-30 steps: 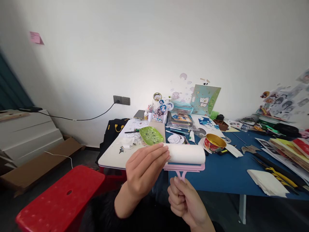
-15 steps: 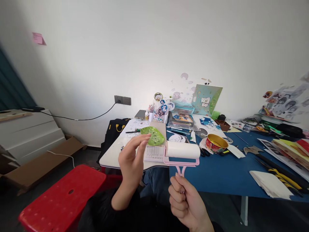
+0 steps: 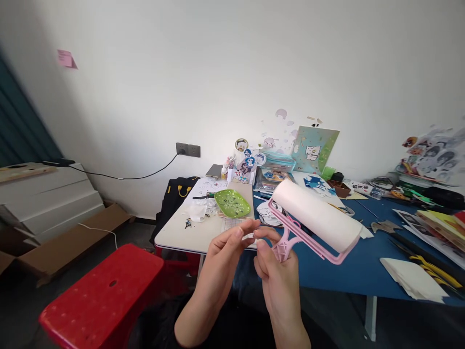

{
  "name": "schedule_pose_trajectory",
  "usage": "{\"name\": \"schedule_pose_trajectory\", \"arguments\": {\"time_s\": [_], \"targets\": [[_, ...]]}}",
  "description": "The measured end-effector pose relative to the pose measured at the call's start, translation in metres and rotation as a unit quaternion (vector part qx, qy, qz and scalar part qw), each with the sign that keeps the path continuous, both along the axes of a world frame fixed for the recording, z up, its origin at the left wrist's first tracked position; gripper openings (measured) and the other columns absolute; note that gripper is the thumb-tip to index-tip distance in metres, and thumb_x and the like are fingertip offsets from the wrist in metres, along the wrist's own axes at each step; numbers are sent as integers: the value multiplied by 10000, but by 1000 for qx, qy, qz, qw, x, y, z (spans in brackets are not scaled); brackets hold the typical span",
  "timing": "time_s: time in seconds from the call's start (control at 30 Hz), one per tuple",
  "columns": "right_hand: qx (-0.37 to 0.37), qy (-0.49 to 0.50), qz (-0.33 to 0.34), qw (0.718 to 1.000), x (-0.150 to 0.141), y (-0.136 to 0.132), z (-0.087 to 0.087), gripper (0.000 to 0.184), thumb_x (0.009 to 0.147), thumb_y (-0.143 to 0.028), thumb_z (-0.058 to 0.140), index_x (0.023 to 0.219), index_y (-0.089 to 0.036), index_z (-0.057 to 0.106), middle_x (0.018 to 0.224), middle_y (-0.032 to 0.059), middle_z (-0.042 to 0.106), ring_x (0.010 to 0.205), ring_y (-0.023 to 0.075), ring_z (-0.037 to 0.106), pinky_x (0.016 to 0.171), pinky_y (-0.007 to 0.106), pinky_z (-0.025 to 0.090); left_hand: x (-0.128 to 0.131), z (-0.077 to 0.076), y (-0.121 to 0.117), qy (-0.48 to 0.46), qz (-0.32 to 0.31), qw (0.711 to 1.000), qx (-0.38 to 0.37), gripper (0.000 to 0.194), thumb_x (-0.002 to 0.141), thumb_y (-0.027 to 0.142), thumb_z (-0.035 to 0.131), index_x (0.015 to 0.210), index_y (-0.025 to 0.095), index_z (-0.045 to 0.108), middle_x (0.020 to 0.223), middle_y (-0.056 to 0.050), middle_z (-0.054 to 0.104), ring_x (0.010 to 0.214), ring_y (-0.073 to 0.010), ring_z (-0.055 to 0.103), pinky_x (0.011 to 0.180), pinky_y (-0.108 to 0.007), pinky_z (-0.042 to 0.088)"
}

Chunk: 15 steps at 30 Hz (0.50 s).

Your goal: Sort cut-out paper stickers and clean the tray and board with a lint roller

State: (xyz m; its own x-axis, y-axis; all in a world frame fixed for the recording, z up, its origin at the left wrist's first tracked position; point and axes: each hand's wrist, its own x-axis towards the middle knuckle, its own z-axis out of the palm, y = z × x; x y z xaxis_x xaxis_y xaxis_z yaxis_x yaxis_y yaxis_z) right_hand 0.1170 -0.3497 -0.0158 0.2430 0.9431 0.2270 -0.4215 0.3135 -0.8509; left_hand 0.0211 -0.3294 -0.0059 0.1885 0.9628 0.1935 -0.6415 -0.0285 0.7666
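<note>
"Where's the lint roller (image 3: 314,215)?"

"Up in the air, in front of the blue bench (image 3: 327,278). The right hand (image 3: 279,281) has its fingers curled round the pink handle (image 3: 285,244). The white roll (image 3: 329,224) slants, its right end lower than its left."

"And the left hand (image 3: 221,264)?"

"Just beside the right one, fingers bent, with its thumb and fingertips close to the right thumb and forefinger. I can't tell whether it pinches anything, or whether the fingertips touch."

"What lies beyond them?"

"A green plate (image 3: 232,203) with a pale pattern, on the white bench (image 3: 178,231). A crumpled white piece (image 3: 198,212) lies left of it."

"Anything to the right?"

"Folded white sheets (image 3: 412,278) near the front edge of the blue bench, with yellow-and-black handles (image 3: 432,270) just beside them."

"And low on the left?"

"A red stool (image 3: 105,295), well apart from the roller."
</note>
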Motion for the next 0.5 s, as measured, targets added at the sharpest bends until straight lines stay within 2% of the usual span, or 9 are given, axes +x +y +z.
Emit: {"name": "schedule_pose_trajectory", "arguments": {"time_s": [0.1, 0.23, 0.4, 0.5], "targets": [[15, -57, -60, 996, -6, 0, 2, 224, 723, -379, 722, 833, -195, 657, 899, 20, 608, 406, 11, 273, 363, 208, 192, 3, -1, -3, 8, -1, 1000, -2, 246, 768, 368, 702, 982, 250, 737, 1095, -47, 704, 1107, -209, 591, 932, -274, 464], [24, -137, -101, 985, -10, -3, 0, 224, 762, -391, 671, 808, -172, 668, 863, 60, 647, 494, 81, 457, 391, 214, 310, 4, -3, -4, 32, 22, 999, 0, 243, 760, 359, 712, 985, 268, 734, 1094, -39, 705, 1117, -210, 587, 964, -282, 443], [28, -209, -166, 963, -6, -7, -4, 220, 775, -395, 638, 830, -185, 674, 888, 81, 667, 721, 193, 599, 549, 284, 478, 2, -6, -5, 45, 22, 999, 16, 228, 778, 357, 695, 988, 274, 730, 1089, -39, 705, 1123, -227, 584, 1001, -325, 421], [54, -235, -189, 952, -3, -6, -4, 181, 755, -395, 645, 789, -218, 666, 853, 61, 669, 806, 222, 612, 655, 328, 514, 2, -6, -5, 71, 33, 997, 28, 241, 781, 339, 697, 1010, 268, 720, 1101, -46, 698, 1132, -235, 578, 1027, -344, 394]]}}
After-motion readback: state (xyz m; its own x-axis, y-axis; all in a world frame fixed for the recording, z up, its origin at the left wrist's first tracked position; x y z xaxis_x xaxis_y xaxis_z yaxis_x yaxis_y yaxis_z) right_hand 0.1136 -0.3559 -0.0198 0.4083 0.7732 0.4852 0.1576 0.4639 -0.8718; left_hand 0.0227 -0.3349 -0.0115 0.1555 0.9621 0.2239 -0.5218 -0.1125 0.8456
